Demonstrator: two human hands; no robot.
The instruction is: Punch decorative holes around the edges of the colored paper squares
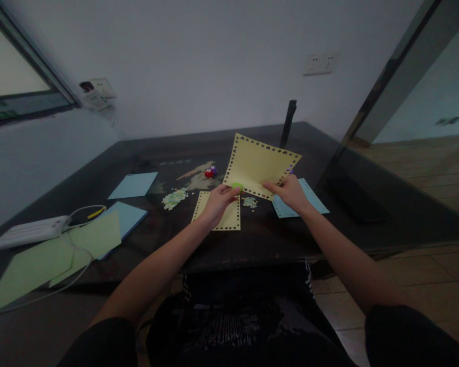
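Observation:
A yellow sheet of paper [262, 163] with small shapes punched along its edges is held tilted above the table. Its lower left corner meets a small green craft punch [237, 187], which my left hand [217, 203] grips between thumb and fingers. My right hand [290, 191] pinches the sheet near its lower right edge, thumb on top. Below the raised sheet lies another yellow punched sheet [229, 220], partly covered by my left hand. A light-blue punched sheet [311, 199] lies under my right hand. Small paper cutouts [249, 202] are scattered between the hands.
A bigger heap of cutouts [175, 198] lies left, with red and purple punches [209, 172] behind. Blue paper [133, 185], green sheets [80, 239] and a white power strip [32, 232] with a cable occupy the left side. A black box-like object [355, 199] lies right.

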